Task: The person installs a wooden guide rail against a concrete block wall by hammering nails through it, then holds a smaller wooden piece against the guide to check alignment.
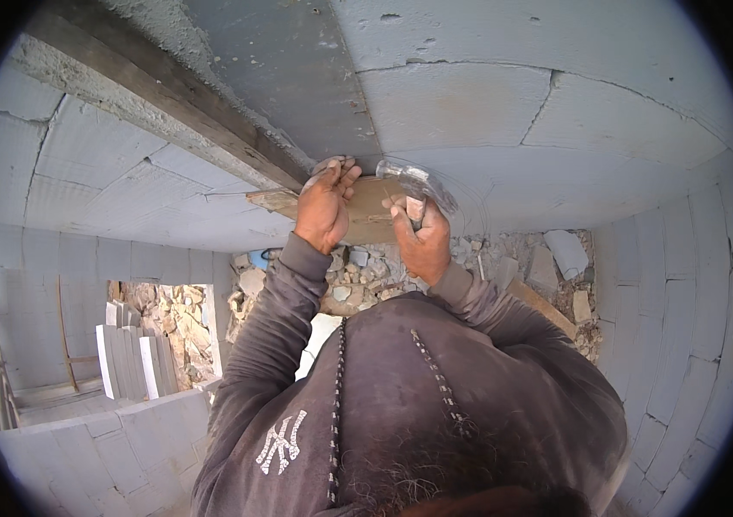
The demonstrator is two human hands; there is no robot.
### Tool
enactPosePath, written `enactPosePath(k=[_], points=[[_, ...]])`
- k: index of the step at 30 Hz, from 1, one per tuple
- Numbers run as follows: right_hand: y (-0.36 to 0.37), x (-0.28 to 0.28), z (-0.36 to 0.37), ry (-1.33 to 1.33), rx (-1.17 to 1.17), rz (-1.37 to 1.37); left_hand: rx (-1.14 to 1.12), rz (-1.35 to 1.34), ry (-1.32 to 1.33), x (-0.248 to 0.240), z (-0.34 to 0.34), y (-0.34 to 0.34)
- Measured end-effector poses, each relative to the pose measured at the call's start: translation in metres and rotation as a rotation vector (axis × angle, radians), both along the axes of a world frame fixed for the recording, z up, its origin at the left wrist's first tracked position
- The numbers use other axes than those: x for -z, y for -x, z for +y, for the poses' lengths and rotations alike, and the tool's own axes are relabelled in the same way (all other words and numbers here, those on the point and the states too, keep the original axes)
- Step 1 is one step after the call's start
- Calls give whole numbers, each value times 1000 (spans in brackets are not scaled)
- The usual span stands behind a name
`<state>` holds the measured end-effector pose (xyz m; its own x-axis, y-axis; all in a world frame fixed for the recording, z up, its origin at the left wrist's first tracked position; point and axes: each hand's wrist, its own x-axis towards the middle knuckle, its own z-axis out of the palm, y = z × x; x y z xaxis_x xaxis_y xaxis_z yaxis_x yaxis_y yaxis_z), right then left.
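Grey sleeves: both forearms rose from the lower edge.
Left hand (325, 207): fingers pressed flat on a wooden board (364, 211) against the block wall (470, 112).
Right hand (422, 237): clamped round a hammer (416, 185), head blurred, just beside the board.
Beyond: timber beam (168, 95), rubble (366, 276) below.

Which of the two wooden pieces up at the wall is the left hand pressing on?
The left hand presses the short flat board held against the grey block wall. The other piece, the long dark beam, runs diagonally up and left, untouched by either hand.
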<state>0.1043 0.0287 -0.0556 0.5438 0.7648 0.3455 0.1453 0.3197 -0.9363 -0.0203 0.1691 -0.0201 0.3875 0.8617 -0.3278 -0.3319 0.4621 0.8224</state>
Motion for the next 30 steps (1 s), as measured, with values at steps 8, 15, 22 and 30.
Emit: enactPosePath(k=[8,15,22,30], points=[[-25,-22,10,40,161,165,23,-18,-31,-3,-5,-6],[-16,-24,27,72,196,45,-15,-43,13,-8,-11,-15],[-28,-19,33,85,218,-3,-11,-38,28,-14,-18,-29],[-35,-26,31,54,273,-63,-15,10,34,-24,-28,-50]])
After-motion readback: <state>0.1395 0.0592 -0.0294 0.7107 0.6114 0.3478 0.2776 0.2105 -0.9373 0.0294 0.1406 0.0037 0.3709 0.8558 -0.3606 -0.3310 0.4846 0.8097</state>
